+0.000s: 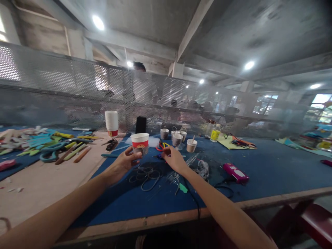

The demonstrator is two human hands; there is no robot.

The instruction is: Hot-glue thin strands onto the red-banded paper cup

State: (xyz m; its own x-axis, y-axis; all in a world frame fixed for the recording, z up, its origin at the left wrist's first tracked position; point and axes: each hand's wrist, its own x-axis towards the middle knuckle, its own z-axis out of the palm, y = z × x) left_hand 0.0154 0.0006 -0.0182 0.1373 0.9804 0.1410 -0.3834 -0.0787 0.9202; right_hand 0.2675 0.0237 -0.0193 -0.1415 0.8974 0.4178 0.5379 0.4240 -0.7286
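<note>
My left hand (pixel 128 160) is wrapped round a paper cup (pixel 140 140), white at the rim with a red band and a greyish lower part, held upright above the table. To its right, my right hand (pixel 174 159) has its fingertips drawn together over a small dark blue item (pixel 158 156); what they pinch, if anything, is hidden. Just beyond those fingers lies a red-and-yellow-handled tool (pixel 163 146). Several small grey cups with cord handles (pixel 177 139) stand behind my right hand, beside a cup with a stick (pixel 191 145). Grey cord (pixel 149 178) lies coiled below the hands.
Stacked paper cups (pixel 111 122) and a dark phone (pixel 140 125) stand at the back. Scissors (pixel 52 150), carving-like sticks (pixel 77 151) and foam scraps lie left. Rightward are a magenta device (pixel 236 173), a yellow-labelled bottle (pixel 215 133) and clear strands (pixel 190 160). A perforated screen (pixel 155 91) borders the table.
</note>
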